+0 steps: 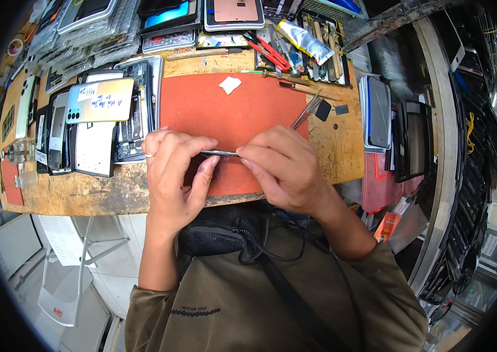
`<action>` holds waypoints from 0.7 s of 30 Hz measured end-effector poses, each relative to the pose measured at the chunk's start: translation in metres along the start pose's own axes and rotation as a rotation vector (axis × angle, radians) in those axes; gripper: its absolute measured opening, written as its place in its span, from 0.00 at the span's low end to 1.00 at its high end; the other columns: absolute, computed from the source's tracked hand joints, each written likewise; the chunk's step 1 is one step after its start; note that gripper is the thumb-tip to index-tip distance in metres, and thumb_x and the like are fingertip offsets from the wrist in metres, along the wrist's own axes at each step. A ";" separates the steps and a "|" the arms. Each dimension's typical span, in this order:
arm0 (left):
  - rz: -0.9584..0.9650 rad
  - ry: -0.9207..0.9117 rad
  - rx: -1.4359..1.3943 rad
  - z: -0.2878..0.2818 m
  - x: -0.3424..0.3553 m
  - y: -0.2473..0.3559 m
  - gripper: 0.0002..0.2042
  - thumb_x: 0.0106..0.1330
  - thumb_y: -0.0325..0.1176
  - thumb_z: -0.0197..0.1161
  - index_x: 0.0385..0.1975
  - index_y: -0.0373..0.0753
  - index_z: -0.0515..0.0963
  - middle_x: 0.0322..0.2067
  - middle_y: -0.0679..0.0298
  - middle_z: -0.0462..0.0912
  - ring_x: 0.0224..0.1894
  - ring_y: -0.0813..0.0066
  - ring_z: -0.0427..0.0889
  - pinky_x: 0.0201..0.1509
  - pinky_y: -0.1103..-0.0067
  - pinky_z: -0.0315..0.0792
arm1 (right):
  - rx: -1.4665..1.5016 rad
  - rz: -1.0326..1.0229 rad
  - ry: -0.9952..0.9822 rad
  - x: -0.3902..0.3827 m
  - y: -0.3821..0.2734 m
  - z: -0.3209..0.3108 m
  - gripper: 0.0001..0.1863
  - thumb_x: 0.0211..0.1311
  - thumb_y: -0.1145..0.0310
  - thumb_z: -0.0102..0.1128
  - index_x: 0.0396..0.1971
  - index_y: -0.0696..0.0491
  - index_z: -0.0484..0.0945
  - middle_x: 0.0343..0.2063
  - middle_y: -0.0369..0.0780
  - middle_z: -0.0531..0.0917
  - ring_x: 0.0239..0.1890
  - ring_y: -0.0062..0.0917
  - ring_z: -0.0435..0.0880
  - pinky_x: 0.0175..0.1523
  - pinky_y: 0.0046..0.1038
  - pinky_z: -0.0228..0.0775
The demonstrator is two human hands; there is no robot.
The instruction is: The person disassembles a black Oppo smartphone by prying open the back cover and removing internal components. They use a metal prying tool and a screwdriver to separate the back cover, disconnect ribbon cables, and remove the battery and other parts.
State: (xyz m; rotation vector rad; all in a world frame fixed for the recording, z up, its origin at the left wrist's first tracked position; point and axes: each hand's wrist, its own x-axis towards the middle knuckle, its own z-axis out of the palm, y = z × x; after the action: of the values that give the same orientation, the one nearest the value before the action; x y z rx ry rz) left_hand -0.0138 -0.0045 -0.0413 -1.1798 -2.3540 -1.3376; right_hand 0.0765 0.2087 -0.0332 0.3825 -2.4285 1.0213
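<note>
Between both hands, over the orange-red mat (201, 111), is a thin dark slab with a silvery edge (220, 153), seen almost edge-on; it looks like a phone or phone part, but its faces are hidden. My left hand (172, 164), with a ring on one finger, pinches its left end between thumb and fingers. The right end is pinched by my right hand (286, 164). A crumpled white scrap (230, 85) lies on the mat beyond my hands. Metal tweezers (306, 111) rest at the mat's right edge, beside a small black square piece (322, 110).
To the left, opened phones and a pale phone with handwriting (101, 101) are piled up. Phones in bubble wrap (93, 38) stack behind. Red-handled pliers (269, 53), a yellow-and-white tube (305, 42) and several hand tools fill the back right. A white folding chair (67, 296) stands lower left.
</note>
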 end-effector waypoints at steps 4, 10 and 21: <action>-0.032 0.018 -0.011 0.002 -0.001 -0.001 0.13 0.60 0.26 0.77 0.44 0.40 0.84 0.37 0.62 0.84 0.42 0.58 0.78 0.57 0.64 0.66 | 0.008 0.027 -0.002 0.003 -0.001 -0.002 0.14 0.56 0.83 0.75 0.42 0.57 0.86 0.35 0.41 0.85 0.33 0.35 0.85 0.37 0.35 0.75; 0.025 -0.008 -0.042 0.001 -0.004 -0.005 0.13 0.60 0.25 0.76 0.43 0.41 0.85 0.39 0.63 0.84 0.45 0.59 0.77 0.57 0.63 0.66 | 0.023 0.076 0.027 -0.012 -0.001 -0.005 0.13 0.57 0.80 0.74 0.42 0.56 0.86 0.37 0.41 0.84 0.34 0.38 0.85 0.39 0.37 0.76; 0.128 -0.027 0.145 0.004 -0.009 -0.011 0.16 0.53 0.30 0.75 0.42 0.53 0.89 0.43 0.68 0.83 0.48 0.61 0.77 0.55 0.63 0.65 | 0.059 0.184 0.078 -0.015 -0.003 -0.003 0.18 0.57 0.79 0.78 0.48 0.57 0.84 0.34 0.44 0.85 0.33 0.39 0.85 0.38 0.38 0.77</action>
State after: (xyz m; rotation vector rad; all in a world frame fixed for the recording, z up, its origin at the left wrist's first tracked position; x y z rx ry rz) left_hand -0.0150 -0.0089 -0.0555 -1.2873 -2.3056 -1.0977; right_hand 0.0917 0.2098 -0.0376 0.1371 -2.4011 1.1656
